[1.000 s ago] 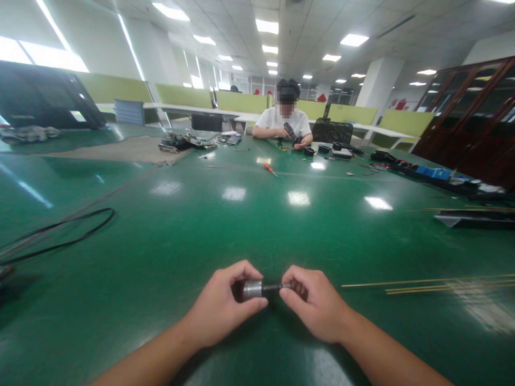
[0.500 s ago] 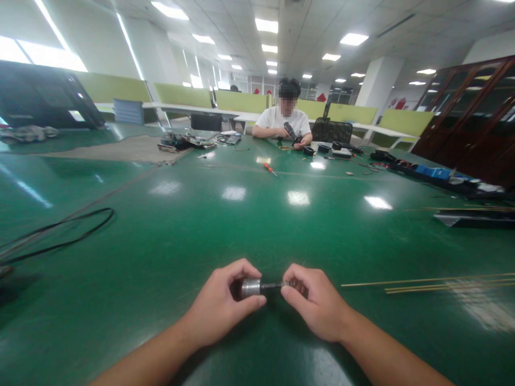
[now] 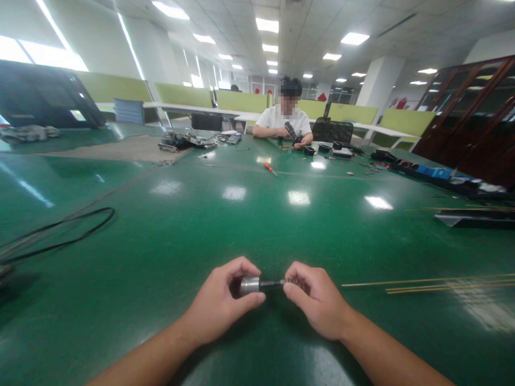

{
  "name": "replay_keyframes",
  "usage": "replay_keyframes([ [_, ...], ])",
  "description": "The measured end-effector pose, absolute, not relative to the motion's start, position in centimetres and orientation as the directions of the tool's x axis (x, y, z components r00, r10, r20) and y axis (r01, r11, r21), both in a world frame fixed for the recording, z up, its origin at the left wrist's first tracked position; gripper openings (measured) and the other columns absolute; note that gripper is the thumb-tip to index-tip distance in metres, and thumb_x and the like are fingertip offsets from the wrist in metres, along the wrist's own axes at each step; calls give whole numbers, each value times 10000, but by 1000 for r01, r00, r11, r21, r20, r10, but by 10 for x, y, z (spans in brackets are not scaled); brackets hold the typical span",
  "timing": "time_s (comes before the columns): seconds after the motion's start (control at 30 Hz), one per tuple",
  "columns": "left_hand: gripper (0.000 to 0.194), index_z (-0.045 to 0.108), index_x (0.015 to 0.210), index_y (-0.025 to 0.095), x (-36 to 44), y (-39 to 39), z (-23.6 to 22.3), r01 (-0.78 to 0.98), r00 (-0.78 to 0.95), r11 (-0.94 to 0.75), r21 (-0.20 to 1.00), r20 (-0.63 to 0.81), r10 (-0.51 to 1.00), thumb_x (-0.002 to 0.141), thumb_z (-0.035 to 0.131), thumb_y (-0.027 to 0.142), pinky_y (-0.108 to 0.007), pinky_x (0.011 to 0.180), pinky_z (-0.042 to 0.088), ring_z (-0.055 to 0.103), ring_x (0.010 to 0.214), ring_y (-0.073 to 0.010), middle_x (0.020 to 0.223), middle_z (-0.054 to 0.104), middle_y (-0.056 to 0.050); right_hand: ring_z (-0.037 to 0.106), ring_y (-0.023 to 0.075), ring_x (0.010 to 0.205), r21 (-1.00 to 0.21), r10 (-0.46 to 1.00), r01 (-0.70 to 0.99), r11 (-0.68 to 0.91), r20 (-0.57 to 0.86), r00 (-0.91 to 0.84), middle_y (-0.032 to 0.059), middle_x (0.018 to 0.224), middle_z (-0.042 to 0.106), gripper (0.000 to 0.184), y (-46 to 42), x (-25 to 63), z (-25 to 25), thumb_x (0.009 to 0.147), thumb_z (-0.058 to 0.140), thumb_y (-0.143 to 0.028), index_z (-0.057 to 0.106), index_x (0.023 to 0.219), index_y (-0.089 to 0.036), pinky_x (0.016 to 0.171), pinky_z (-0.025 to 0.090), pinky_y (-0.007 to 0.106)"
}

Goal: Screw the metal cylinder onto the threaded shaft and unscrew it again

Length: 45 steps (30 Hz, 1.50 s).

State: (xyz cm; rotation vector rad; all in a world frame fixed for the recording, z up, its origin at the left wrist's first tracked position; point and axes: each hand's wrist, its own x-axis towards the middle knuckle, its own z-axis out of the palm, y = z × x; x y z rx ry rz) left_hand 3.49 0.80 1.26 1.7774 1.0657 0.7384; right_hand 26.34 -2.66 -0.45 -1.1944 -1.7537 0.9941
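My left hand point(image 3: 223, 301) is curled round a short silver metal cylinder point(image 3: 250, 284), with fingers behind it and the thumb along its near side. A thin dark shaft point(image 3: 270, 283) sticks out of the cylinder to the right. My right hand point(image 3: 317, 301) pinches the shaft's far end between thumb and fingers. A small brownish, ridged bit shows between those fingers, too blurred to name. Both hands are low over the green table point(image 3: 225, 230), close to the body, with the part lying level between them.
Thin brass-coloured rods point(image 3: 426, 284) lie at the right. A black cable loop point(image 3: 92, 228) is at the left. Farther off lies an orange screwdriver point(image 3: 269, 168). Across the table a person in white point(image 3: 281, 120) holds a dark tool among small black parts.
My right hand has shifted very slightly to the right, and a little more of the shaft shows. My left hand stays almost where it was.
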Motion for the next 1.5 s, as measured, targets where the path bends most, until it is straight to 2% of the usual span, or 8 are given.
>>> replay_keyframes([
  [1.0, 313, 617, 945, 172, 33, 10, 10, 259, 424, -140, 956, 18, 905, 769, 772, 379, -263, 663, 407, 540, 715, -162, 784, 604, 9, 480, 112, 547, -923, 957, 309, 228, 154, -247, -41, 611, 534, 163, -25, 265, -8, 921, 561, -288, 564, 796, -183, 553, 363, 231],
  [1.17, 314, 594, 952, 169, 31, 10, 9, 244, 426, -133, 961, 17, 904, 786, 772, 366, -263, 665, 401, 530, 711, -152, 786, 591, 13, 506, 112, 532, -972, 969, 159, 174, 140, -203, -23, 634, 579, 173, -26, 264, -8, 910, 579, -306, 564, 795, -178, 546, 383, 233],
  [1.3, 327, 492, 969, 211, 33, 11, 8, 150, 396, -103, 983, 35, 917, 818, 753, 337, -245, 663, 397, 530, 721, -140, 795, 572, 41, 491, 102, 499, -986, 978, -10, 166, 166, -123, -11, 639, 602, 253, -24, 265, -11, 942, 562, -379, 536, 790, -178, 513, 378, 227],
  [1.5, 408, 362, 700, 209, 31, 16, 3, 94, 353, -132, 987, 92, 931, 815, 742, 306, -274, 723, 423, 602, 811, -178, 810, 640, -10, 471, 93, 449, -988, 990, -64, 139, 141, -25, -26, 597, 588, 365, -18, 263, -13, 982, 497, -515, 565, 919, -162, 461, 352, 209],
])
